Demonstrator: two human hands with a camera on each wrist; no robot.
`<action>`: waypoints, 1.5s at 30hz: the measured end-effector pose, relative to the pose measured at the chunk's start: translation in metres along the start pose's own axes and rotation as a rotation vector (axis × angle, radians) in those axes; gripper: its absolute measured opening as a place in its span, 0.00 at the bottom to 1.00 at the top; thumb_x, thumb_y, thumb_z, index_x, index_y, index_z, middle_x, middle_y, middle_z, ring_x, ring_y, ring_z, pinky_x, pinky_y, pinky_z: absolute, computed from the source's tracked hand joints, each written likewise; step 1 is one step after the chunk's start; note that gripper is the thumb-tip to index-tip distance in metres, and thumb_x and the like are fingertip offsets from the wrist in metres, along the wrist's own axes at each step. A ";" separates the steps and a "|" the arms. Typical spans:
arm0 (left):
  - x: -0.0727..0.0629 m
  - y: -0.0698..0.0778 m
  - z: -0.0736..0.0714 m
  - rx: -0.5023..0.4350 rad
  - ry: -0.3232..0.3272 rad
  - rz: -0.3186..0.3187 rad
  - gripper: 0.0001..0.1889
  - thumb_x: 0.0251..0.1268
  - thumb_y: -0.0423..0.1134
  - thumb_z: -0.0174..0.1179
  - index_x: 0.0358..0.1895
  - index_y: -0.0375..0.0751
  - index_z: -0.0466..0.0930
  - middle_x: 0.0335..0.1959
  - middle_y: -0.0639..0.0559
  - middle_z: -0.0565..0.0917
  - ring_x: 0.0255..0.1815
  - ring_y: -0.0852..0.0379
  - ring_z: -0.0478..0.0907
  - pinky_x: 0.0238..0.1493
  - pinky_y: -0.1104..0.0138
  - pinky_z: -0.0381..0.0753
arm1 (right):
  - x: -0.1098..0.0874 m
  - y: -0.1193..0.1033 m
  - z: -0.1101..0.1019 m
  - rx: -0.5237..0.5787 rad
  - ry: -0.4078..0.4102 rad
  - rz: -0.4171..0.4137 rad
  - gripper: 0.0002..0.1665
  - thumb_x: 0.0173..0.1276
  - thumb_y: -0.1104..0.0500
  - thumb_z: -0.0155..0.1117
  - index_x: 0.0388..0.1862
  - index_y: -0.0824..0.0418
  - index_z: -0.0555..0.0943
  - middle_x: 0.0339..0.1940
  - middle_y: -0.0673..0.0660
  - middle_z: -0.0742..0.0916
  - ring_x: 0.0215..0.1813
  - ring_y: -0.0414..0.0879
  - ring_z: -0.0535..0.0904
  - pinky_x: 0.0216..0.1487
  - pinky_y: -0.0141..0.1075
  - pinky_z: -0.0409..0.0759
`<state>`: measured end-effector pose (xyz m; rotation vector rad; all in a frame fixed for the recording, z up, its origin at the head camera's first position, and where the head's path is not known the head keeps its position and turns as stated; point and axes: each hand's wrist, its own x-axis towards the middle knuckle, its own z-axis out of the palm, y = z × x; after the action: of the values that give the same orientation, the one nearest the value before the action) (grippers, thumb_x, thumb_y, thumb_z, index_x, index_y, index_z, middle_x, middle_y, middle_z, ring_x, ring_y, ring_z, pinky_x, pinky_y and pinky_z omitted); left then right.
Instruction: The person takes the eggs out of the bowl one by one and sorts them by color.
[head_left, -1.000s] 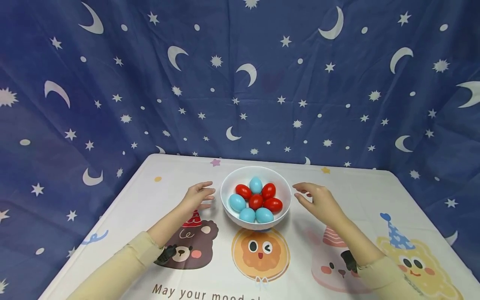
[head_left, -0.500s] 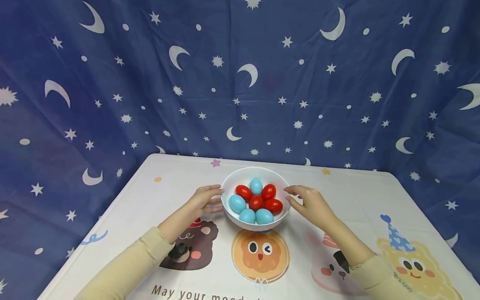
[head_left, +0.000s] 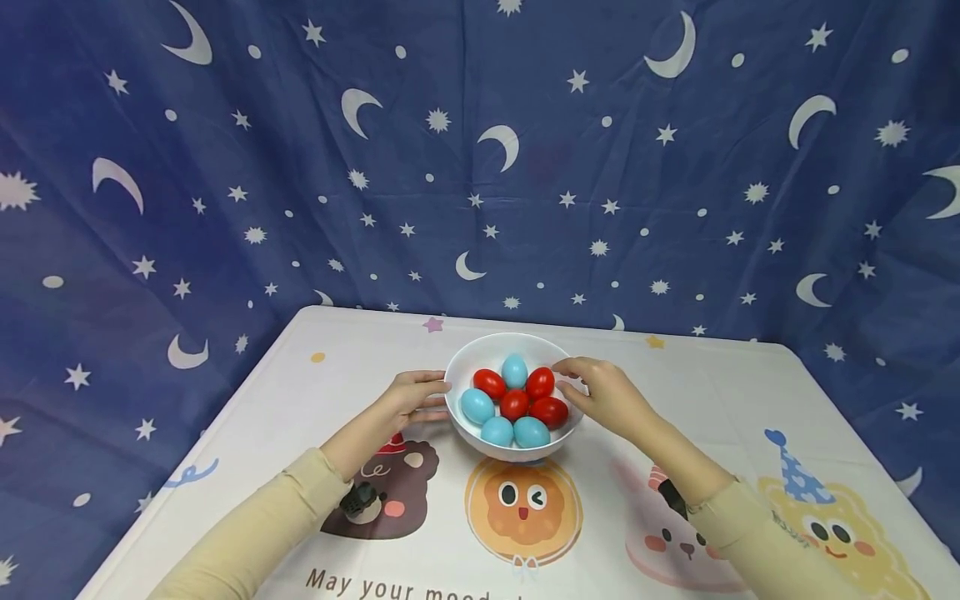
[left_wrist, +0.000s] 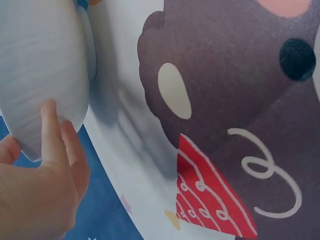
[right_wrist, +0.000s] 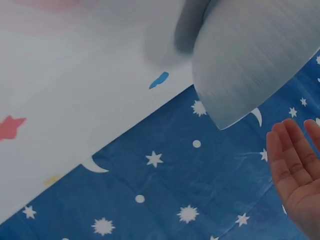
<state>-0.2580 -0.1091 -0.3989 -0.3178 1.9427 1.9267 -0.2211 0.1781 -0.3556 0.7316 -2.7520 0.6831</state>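
A white bowl (head_left: 457, 421) on the table holds several red and light blue toy eggs. My left hand (head_left: 405, 398) is at its left side, the thumb at the rim and the other fingers against the outer wall, as the left wrist view shows. My right hand (head_left: 606, 393) reaches over the right rim with fingers apart. Its fingertips are close beside the upper right red egg (head_left: 540, 382); whether they touch it I cannot tell. Below that lies another red egg (head_left: 550, 412). A red egg (head_left: 514, 404) sits in the middle, and a light blue egg (head_left: 514, 371) at the back.
The white tablecloth (head_left: 360, 342) carries printed cartoon faces and lettering. Behind its far edge hangs a dark blue curtain (head_left: 540, 258) with moons and stars. A small black device (head_left: 358, 498) is at the left wrist.
My left hand moved right until it met the bowl. My right hand moved left, from outside the bowl to over its right rim beside a red egg. The eggs keep their places.
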 end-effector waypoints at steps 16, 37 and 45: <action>0.003 -0.009 0.000 -0.011 0.026 0.033 0.23 0.66 0.32 0.56 0.63 0.31 0.68 0.58 0.33 0.74 0.35 0.56 0.82 0.43 0.59 0.88 | 0.038 -0.016 -0.001 0.010 -0.142 -0.077 0.13 0.60 0.65 0.65 0.45 0.66 0.82 0.39 0.59 0.88 0.41 0.51 0.83 0.44 0.39 0.88; 0.008 -0.008 -0.005 -0.033 0.013 0.034 0.23 0.65 0.33 0.57 0.64 0.32 0.68 0.57 0.33 0.75 0.39 0.53 0.82 0.47 0.56 0.86 | 0.094 -0.047 0.011 0.087 -0.448 -0.022 0.12 0.62 0.61 0.64 0.45 0.63 0.83 0.36 0.57 0.87 0.39 0.47 0.80 0.45 0.33 0.87; 0.008 -0.003 -0.005 -0.034 -0.010 0.034 0.24 0.66 0.33 0.56 0.65 0.32 0.66 0.58 0.32 0.74 0.46 0.48 0.82 0.49 0.56 0.86 | 0.111 -0.061 0.019 0.074 -0.570 -0.001 0.11 0.63 0.62 0.63 0.43 0.64 0.83 0.37 0.58 0.88 0.36 0.45 0.80 0.41 0.29 0.86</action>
<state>-0.2639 -0.1130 -0.4052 -0.2850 1.9224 1.9813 -0.2857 0.0762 -0.3140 1.0878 -3.2412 0.6594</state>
